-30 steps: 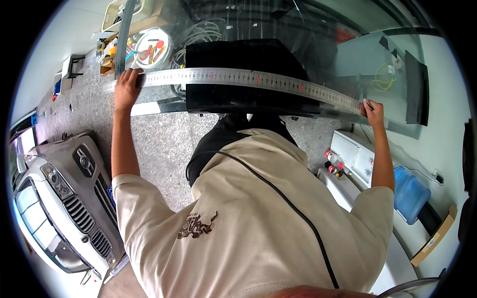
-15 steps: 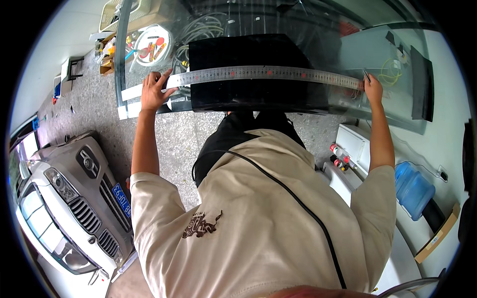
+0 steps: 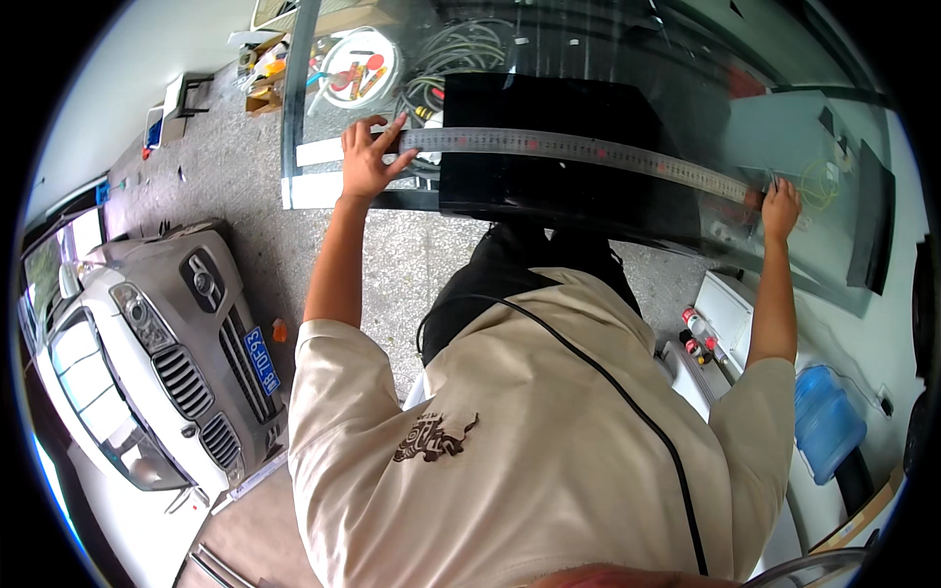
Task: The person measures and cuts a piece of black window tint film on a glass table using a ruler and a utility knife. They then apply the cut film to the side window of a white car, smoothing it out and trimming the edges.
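A long steel ruler [image 3: 559,147] lies across a black sheet [image 3: 549,181] on the glass tabletop [image 3: 725,157]. My left hand [image 3: 369,162] rests at the ruler's left end, thumb and fingers spread, pressing down rather than gripping. At the ruler's right end is my right hand [image 3: 781,211], its fingers closed in a pinch around a slim pen-like tool [image 3: 773,182], whose exact kind is too small to make out. The sheet's near edge reaches the table's front edge, above my legs.
Below the glass are a round white tub [image 3: 358,69] with small items and coiled hoses [image 3: 456,54]. A dark panel [image 3: 870,218] stands at the right end. A silver car [image 3: 162,363] is at the left; a blue water jug [image 3: 828,421] sits at the right.
The view has shifted and turned slightly, so table, ruler and hands appear farther right. Both hands stay at the ruler's ends, and the ruler keeps about the same place on the black sheet.
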`<state>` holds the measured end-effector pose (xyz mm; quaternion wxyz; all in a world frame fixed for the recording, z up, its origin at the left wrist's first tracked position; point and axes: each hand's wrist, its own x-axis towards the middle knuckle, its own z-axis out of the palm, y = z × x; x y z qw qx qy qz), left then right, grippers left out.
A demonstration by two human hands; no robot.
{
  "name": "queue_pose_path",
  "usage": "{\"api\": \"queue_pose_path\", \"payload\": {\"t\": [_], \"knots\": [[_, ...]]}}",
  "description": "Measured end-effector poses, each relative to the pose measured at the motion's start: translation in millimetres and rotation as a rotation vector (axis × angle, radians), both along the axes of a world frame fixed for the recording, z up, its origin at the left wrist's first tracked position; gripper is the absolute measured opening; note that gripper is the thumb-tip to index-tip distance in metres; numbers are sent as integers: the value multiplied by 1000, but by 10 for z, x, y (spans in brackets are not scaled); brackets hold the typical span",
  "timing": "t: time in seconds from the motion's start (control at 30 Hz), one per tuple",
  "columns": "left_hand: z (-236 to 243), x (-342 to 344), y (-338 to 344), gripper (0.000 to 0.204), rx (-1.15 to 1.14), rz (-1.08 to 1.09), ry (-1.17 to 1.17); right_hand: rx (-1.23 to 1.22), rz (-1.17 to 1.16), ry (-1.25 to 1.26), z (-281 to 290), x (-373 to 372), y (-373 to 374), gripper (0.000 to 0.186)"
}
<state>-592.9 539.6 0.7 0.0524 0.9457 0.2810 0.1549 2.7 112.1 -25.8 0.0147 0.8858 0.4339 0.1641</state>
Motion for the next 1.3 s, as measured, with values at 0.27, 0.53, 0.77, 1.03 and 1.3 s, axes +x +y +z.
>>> {"api": "queue_pose_path", "payload": {"t": [0.27,0.53,0.77,1.03,1.3], "knots": [[81,-44,80,53,-93,-27,-52,193,79,328,226,-1305,338,39],[88,-238,298,41,-191,-110,-33,259,118,240,84,-1249,293,45],[7,-206,295,38,-197,-70,-107,201,159,233,111,-1235,213,42],[-1,-264,312,39,-178,-41,-85,179,150,251,102,-1231,225,42],[-10,-264,315,38,-200,-22,-106,164,147,274,84,-1175,166,42]]}}
